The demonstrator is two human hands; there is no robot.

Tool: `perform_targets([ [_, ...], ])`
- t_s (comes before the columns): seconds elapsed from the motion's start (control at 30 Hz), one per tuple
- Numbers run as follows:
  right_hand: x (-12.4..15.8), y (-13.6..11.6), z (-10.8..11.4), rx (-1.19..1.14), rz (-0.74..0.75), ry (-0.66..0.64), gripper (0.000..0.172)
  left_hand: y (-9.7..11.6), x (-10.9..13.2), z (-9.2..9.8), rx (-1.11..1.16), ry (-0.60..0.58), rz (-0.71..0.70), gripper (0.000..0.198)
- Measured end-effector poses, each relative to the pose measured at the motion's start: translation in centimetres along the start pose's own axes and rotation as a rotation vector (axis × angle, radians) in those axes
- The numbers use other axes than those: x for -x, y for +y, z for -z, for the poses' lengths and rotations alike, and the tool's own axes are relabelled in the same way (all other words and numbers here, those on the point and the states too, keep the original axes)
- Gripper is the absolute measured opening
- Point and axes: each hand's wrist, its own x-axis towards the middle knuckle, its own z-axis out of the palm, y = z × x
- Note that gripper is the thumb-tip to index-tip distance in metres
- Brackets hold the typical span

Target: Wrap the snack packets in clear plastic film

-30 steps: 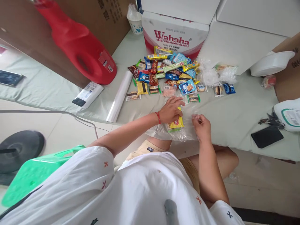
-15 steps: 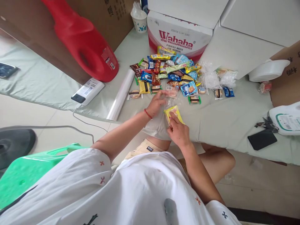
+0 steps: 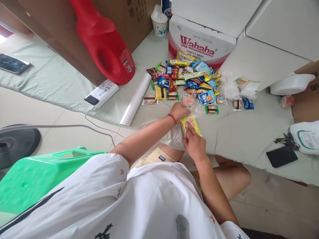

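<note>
In my right hand [image 3: 195,142] is a yellow snack packet [image 3: 196,127], with the index finger laid along its face and the other fingers curled at its lower left edge. Just beyond it, my left hand [image 3: 179,112] wears a red cord at the wrist. Its fingers are drawn together at the edge of a clear plastic bag [image 3: 197,110], partly hiding the contact. A clear packet with pink contents [image 3: 188,100] lies right past those fingertips. Behind it spreads a pile of wrapped snacks [image 3: 189,83].
A clear plastic roll [image 3: 136,99], a white power bank [image 3: 101,94] and a red jug [image 3: 109,49] stand or lie left. A Wahaha carton [image 3: 199,46] backs the pile. Crumpled clear plastic [image 3: 228,86], a white bowl [image 3: 291,84], keys [image 3: 286,141] and a black wallet-like item [image 3: 281,156] are right.
My left hand has moved right and slightly nearer the yellow packet, its fingers now drawn together at the clear plastic. The right hand stays on the packet. The whole view has shifted slightly.
</note>
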Motion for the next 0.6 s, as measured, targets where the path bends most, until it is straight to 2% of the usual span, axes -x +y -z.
perform_targets([
  [0.07,0.2,0.2,0.0,-0.022,0.003,0.026,0.048,0.3,-0.2,0.5,0.104,-0.019,-0.07,0.024],
  [0.17,0.2,0.5,-0.2,-0.034,-0.016,0.038,0.042,-0.2,2.1,1.1,-0.02,-0.143,-0.302,0.012],
  [0.27,0.0,0.8,-0.7,-0.044,-0.025,0.037,0.03,-1.5,5.2,1.5,-0.176,-0.313,-0.623,0.016],
  [0.3,0.0,0.9,-0.8,-0.06,-0.017,0.041,0.028,-1.9,5.9,1.6,-0.17,-0.331,-0.673,0.021],
  [0.37,0.1,1.2,-1.1,-0.129,0.011,0.061,0.023,-2.7,6.7,1.9,-0.123,-0.334,-0.688,0.031],
  [0.43,0.5,1.5,-1.3,-0.271,0.043,0.101,0.016,-3.4,6.7,2.0,-0.114,-0.332,-0.691,0.036],
  [0.5,1.1,2.0,-1.2,-0.494,0.064,0.138,0.011,-4.0,6.5,1.8,-0.187,-0.327,-0.77,0.034],
  [0.57,1.6,3.1,-0.9,-0.756,0.007,0.18,0.016,-4.7,6.5,1.4,-0.299,-0.304,-0.858,0.03],
  [0.6,1.7,3.8,-0.7,-0.873,-0.075,0.232,0.02,-5.0,6.6,1.2,-0.349,-0.285,-0.882,0.029],
])
